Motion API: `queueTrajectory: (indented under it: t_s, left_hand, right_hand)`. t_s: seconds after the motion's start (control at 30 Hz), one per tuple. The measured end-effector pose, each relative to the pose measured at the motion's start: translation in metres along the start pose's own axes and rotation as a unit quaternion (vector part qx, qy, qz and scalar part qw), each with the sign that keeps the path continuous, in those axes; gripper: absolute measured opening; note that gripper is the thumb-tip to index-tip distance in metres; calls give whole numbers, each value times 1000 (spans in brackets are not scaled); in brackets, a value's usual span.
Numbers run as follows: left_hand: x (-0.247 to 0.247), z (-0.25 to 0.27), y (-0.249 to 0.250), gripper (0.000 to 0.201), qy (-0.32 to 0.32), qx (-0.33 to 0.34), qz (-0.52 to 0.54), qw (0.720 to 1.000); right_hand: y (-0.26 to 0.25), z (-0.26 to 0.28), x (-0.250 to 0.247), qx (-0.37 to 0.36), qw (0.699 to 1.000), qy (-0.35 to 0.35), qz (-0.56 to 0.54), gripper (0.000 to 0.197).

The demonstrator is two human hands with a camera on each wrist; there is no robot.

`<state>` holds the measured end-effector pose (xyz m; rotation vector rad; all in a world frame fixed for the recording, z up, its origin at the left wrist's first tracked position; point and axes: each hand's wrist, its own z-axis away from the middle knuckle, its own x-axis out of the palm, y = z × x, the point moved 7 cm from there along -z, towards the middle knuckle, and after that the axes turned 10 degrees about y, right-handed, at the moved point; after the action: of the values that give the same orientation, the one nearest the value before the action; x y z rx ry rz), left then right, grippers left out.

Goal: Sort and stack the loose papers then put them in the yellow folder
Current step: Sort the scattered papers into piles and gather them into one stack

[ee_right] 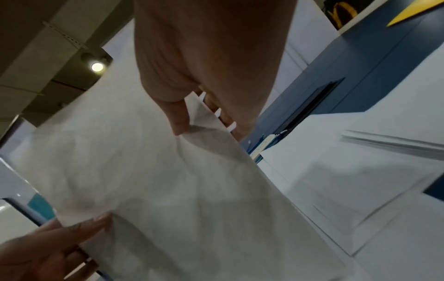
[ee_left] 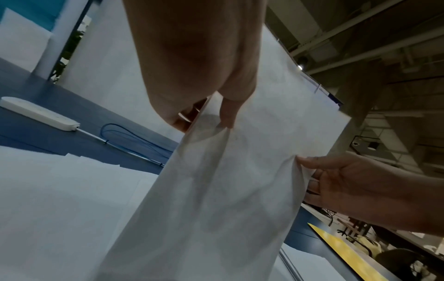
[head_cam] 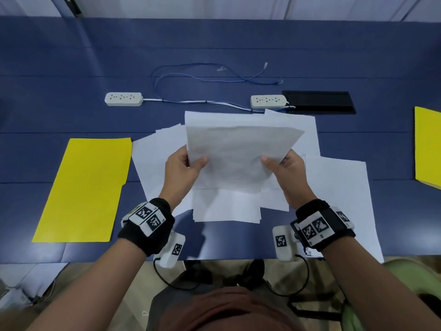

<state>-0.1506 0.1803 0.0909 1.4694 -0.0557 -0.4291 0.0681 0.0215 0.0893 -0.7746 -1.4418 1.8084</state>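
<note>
Both hands hold up a thin stack of white papers point(head_cam: 236, 154) above the table's middle. My left hand point(head_cam: 188, 163) pinches its left edge, thumb on the near face, fingers behind. My right hand point(head_cam: 279, 163) pinches the right edge the same way. The left wrist view shows the held papers point(ee_left: 228, 180) with my left hand point(ee_left: 216, 121) on them and my right hand point(ee_left: 312, 171) at their far side; the right wrist view shows my right hand point(ee_right: 192, 125) on the papers point(ee_right: 168, 180). More loose papers point(head_cam: 334, 187) lie spread on the table underneath. A yellow folder point(head_cam: 83, 189) lies flat at the left.
A second yellow folder point(head_cam: 427, 144) lies at the right edge. Two white power strips point(head_cam: 123, 99) point(head_cam: 268, 101) and blue cables point(head_cam: 202, 77) sit behind the papers, beside a black cable hatch point(head_cam: 318, 101). The blue table point(head_cam: 59, 68) ends near my wrists.
</note>
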Motion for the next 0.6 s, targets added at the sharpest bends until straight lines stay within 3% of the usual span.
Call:
queueTrajectory:
  t_s: [0.13, 0.3, 0.5, 0.6]
  left_hand:
    - [3, -1, 15, 13, 16, 23, 14, 1000]
    - [10, 0, 29, 18, 15, 40, 47, 998]
    - [18, -1, 37, 10, 30, 70, -11, 997]
    - [24, -1, 35, 9, 37, 85, -61, 994]
  right_hand:
    - [-19, -1, -8, -51, 998, 39, 6, 13]
    - [-30, -2, -14, -76, 996, 51, -11, 16]
    - [-43, -2, -17, -169, 975, 109, 97, 5]
    - [-36, -5, -12, -162, 975, 96, 119, 8]
